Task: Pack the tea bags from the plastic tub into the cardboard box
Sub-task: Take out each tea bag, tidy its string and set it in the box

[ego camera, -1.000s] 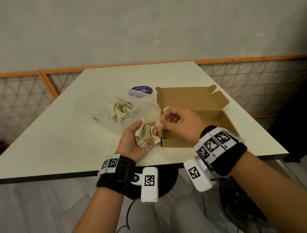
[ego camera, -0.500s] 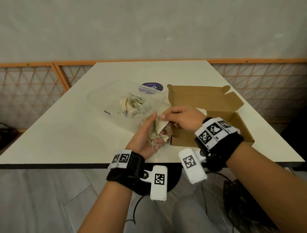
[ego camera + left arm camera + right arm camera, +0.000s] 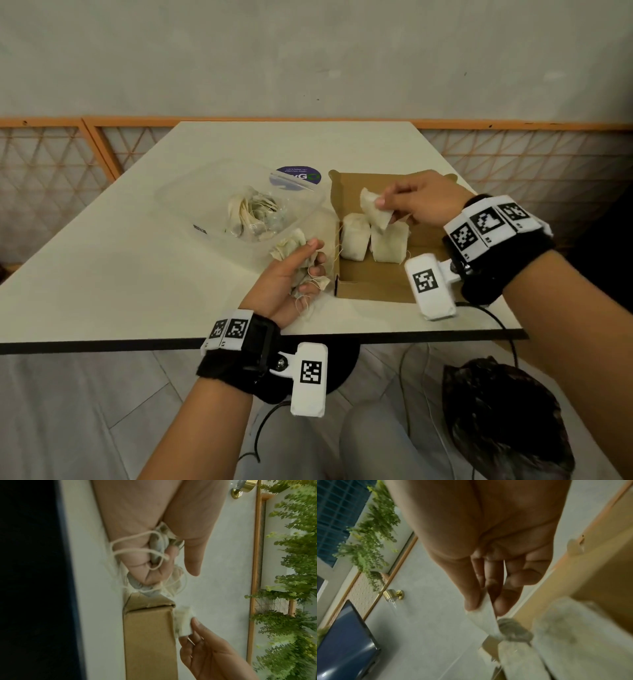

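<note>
Right hand (image 3: pixel 423 202) pinches one tea bag (image 3: pixel 375 213) above open cardboard box (image 3: pixel 370 281), two bags standing inside; left hand (image 3: pixel 291 274) curled round bunch of tea bags (image 3: pixel 287 247) beside box; plastic tub (image 3: pixel 212 192) on table (image 3: pixel 102 267) holds more

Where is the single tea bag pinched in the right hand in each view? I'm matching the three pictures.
Head: single tea bag right of centre, over the cardboard box.
Left wrist: low centre, beside the box's corner, pinched by the right hand.
Right wrist: lower centre, hanging from the fingertips.
Shared landmark: the cardboard box.
</note>
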A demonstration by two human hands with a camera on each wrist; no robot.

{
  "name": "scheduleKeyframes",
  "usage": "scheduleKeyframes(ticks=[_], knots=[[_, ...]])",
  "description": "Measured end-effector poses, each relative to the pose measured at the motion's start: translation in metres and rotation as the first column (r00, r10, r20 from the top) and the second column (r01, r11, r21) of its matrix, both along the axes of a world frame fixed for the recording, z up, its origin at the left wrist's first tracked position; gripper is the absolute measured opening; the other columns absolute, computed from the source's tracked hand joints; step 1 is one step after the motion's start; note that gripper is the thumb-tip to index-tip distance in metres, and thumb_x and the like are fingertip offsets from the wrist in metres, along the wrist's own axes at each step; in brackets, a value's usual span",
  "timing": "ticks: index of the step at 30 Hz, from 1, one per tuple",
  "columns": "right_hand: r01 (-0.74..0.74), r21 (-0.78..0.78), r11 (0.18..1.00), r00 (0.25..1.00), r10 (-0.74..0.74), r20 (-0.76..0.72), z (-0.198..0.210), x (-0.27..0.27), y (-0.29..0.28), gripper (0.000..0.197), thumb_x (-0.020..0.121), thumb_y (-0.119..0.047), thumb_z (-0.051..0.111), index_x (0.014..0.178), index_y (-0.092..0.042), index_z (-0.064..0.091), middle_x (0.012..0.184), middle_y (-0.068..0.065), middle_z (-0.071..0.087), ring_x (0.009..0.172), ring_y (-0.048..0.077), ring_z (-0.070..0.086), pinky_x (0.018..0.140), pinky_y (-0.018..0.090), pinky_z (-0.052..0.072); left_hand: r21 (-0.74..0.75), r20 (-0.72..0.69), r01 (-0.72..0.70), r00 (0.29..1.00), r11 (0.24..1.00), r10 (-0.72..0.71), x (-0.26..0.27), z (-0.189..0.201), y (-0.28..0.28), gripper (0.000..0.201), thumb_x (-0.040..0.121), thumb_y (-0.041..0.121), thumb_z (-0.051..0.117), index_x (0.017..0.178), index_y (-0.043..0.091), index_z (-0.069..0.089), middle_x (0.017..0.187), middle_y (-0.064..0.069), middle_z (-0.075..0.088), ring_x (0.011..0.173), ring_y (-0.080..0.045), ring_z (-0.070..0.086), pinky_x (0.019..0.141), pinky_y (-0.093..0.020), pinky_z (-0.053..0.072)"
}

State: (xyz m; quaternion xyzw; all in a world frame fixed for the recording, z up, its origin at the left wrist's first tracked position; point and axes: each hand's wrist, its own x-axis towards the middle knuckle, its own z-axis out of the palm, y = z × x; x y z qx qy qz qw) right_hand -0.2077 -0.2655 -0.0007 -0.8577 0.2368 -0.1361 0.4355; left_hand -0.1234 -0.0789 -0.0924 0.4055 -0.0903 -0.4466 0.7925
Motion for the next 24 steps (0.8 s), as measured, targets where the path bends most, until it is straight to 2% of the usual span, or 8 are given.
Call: scheduleKeyframes(ticks=[2, 5, 8, 12, 16, 18, 20, 24], knots=[[-0.066, -0.111, 0.992, 0.984, 0.046, -0.173, 0.003, -0.006, -0.008, 0.011, 0.086, -0.023, 0.064, 0.086, -0.013, 0.067, 0.077, -0.001, 0.065, 0.065, 0.005, 0.06, 0.054, 0.01, 0.041, 0.007, 0.003, 0.012, 1.0, 1.0, -0.012, 0.0, 0.0, 0.0, 0.019, 0.076, 0.024, 0.06, 0.092, 0.013, 0.058, 0.069, 0.001, 0.054, 0.051, -0.003, 0.044, 0.036, -0.01, 0.024], [-0.144, 0.005, 0.99, 0.929, 0.137, -0.344, -0.003, -0.009, -0.011, 0.013, 0.087, -0.019, 0.062, 0.094, -0.009, 0.065, 0.072, -0.002, 0.061, 0.063, 0.008, 0.055, 0.048, 0.007, 0.04, 0.01, 0.006, 0.012, 1.0, 1.0, -0.012, 0.001, -0.001, 0.0, 0.02, 0.077, 0.024, 0.059, 0.093, 0.013, 0.057, 0.069, 0.001, 0.055, 0.051, -0.003, 0.044, 0.037, -0.011, 0.024], [-0.056, 0.032, 0.998, 0.942, 0.063, -0.329, -0.013, -0.008, -0.013, 0.011, 0.086, -0.014, 0.064, 0.093, -0.006, 0.066, 0.066, 0.004, 0.057, 0.056, 0.01, 0.051, 0.046, 0.01, 0.04, 0.023, 0.018, 0.006, 1.0, 1.0, -0.006, 0.0, -0.001, 0.0, 0.021, 0.077, 0.025, 0.059, 0.094, 0.013, 0.057, 0.069, 0.002, 0.053, 0.052, -0.002, 0.043, 0.037, -0.01, 0.024], [0.089, -0.056, 0.994, 0.949, -0.102, -0.298, -0.017, -0.005, -0.024, 0.011, 0.084, -0.02, 0.067, 0.091, -0.012, 0.067, 0.06, 0.002, 0.055, 0.03, 0.0, 0.044, 0.031, 0.008, 0.029, 0.031, 0.037, 0.007, 0.999, 1.0, -0.008, 0.0, 0.001, 0.0, 0.022, 0.076, 0.025, 0.059, 0.094, 0.013, 0.057, 0.07, 0.002, 0.052, 0.052, -0.002, 0.042, 0.037, -0.01, 0.025], [0.188, 0.002, 0.982, 0.95, -0.181, -0.255, -0.016, -0.005, -0.032, 0.024, 0.081, -0.021, 0.071, 0.097, -0.005, 0.066, 0.068, 0.005, 0.061, 0.06, 0.014, 0.055, 0.042, 0.015, 0.04, 0.033, 0.047, 0.003, 0.999, 0.999, -0.005, 0.0, 0.001, 0.0, 0.023, 0.076, 0.025, 0.059, 0.096, 0.013, 0.057, 0.07, 0.002, 0.053, 0.051, -0.002, 0.043, 0.037, -0.01, 0.025], [0.262, -0.078, 0.962, 0.933, -0.273, -0.234, -0.014, -0.009, -0.036, 0.024, 0.081, -0.025, 0.071, 0.092, -0.005, 0.065, 0.074, 0.007, 0.064, 0.07, 0.018, 0.057, 0.054, 0.021, 0.042, 0.034, 0.05, 0.003, 0.999, 0.999, -0.004, 0.0, 0.0, 0.0, 0.024, 0.076, 0.025, 0.059, 0.096, 0.013, 0.056, 0.07, 0.002, 0.052, 0.051, -0.002, 0.043, 0.037, -0.01, 0.025], [0.302, -0.054, 0.952, 0.92, -0.305, -0.245, -0.013, -0.016, -0.039, 0.022, 0.08, -0.025, 0.071, 0.086, -0.005, 0.065, 0.073, 0.008, 0.064, 0.065, 0.017, 0.055, 0.058, 0.024, 0.042, 0.035, 0.052, 0.009, 0.999, 0.999, -0.011, 0.0, 0.0, 0.0, 0.024, 0.076, 0.025, 0.059, 0.096, 0.013, 0.056, 0.07, 0.002, 0.052, 0.051, -0.002, 0.043, 0.038, -0.01, 0.024], [0.262, 0.181, 0.948, 0.848, -0.136, -0.513, -0.028, -0.025, -0.03, 0.026, 0.075, -0.025, 0.075, 0.087, -0.004, 0.064, 0.069, 0.006, 0.063, 0.06, 0.013, 0.053, 0.062, 0.021, 0.044, 0.036, 0.056, 0.02, 0.998, 0.999, -0.022, 0.0, 0.0, 0.0, 0.021, 0.077, 0.024, 0.058, 0.095, 0.013, 0.056, 0.07, 0.003, 0.052, 0.05, -0.001, 0.043, 0.038, -0.01, 0.025]])
